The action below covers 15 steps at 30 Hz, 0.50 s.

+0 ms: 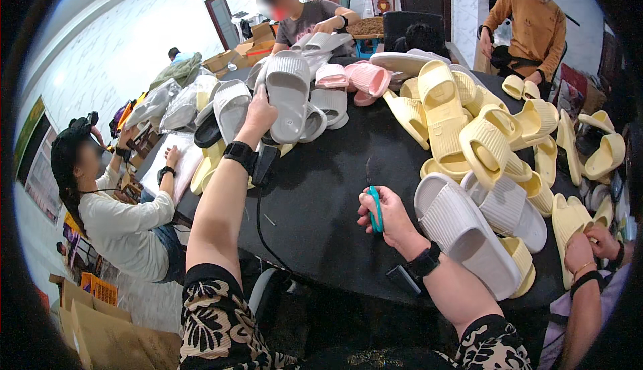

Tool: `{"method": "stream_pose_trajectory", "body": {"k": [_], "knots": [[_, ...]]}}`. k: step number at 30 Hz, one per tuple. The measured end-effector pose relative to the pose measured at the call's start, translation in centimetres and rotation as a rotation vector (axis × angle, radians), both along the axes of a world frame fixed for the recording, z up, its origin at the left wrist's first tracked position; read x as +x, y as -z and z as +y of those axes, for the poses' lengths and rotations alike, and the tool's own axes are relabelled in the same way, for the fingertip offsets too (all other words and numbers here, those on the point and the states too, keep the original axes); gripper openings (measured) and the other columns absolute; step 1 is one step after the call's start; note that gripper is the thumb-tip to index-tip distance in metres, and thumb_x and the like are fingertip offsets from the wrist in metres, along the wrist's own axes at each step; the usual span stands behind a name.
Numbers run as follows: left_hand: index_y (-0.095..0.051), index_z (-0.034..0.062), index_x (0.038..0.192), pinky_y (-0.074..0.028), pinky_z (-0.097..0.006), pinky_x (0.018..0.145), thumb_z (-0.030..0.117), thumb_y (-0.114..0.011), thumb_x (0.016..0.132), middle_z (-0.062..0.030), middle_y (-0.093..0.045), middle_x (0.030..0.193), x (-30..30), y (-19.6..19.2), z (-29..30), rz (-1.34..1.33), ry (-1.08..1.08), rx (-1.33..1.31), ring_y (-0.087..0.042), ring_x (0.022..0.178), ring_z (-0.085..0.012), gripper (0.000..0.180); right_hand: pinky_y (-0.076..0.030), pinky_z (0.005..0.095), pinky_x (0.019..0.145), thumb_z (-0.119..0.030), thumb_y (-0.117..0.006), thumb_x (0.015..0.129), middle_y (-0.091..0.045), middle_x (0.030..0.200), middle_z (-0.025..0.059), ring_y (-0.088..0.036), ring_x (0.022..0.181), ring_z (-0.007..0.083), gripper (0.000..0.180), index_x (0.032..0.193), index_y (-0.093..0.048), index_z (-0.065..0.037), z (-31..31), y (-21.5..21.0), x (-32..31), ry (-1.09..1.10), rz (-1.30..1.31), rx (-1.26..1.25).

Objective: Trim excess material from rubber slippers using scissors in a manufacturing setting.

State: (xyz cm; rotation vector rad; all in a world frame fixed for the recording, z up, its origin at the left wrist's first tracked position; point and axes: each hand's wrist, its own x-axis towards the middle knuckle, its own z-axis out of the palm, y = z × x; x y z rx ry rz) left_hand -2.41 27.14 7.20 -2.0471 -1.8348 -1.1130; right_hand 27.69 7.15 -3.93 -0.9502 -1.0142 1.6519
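Observation:
My left hand (258,116) is stretched out to the far side of the table, closed on the edge of a grey slide slipper (289,96) that stands tilted up with its sole toward the back. More grey slippers (232,107) lie just left of it. Over the middle of the table, my right hand (392,217) grips a small cutting tool with a teal handle (376,209), its dark thin tip pointing away from me; the exact kind is hard to make out. Right of that hand rests a large pale grey slipper (462,226).
Yellow slippers (444,118) are heaped on the right of the black table (315,196). Pink slippers (368,78) lie at the back. A black cable (260,229) runs over the near edge. Co-workers sit left, behind and right; one's hands (589,246) are near the yellow slippers.

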Motion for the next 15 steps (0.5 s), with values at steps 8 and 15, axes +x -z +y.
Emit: {"method": "stream_pose_trajectory", "body": {"k": [8,15], "knots": [[-0.065,-0.0055,0.083,-0.047,-0.034,0.054,0.019,-0.062,0.075,-0.0130,-0.061,0.064,3.7,-2.3,-4.8,-0.162,0.211,-0.304,-0.058,0.056,-0.0257,0.026,-0.045,0.0248,0.045,-0.024,-0.062,0.086,-0.058,0.073,0.0044,-0.058,0.057,0.0127,0.030,0.106,-0.050,-0.005,-0.1,-0.2,0.3,0.125,0.091,0.047],[-0.063,0.0002,0.091,-0.043,-0.021,0.044,0.019,-0.064,0.083,0.0019,-0.053,0.064,5.7,-6.4,-10.0,-0.516,0.384,-0.509,-0.048,0.047,-0.0060,0.020,-0.045,0.0247,0.047,-0.021,-0.062,0.086,-0.057,0.076,0.0054,-0.057,0.060,0.0125,0.034,0.112,-0.047,-0.004,-0.2,-0.9,0.5,0.295,0.220,0.185]]}}
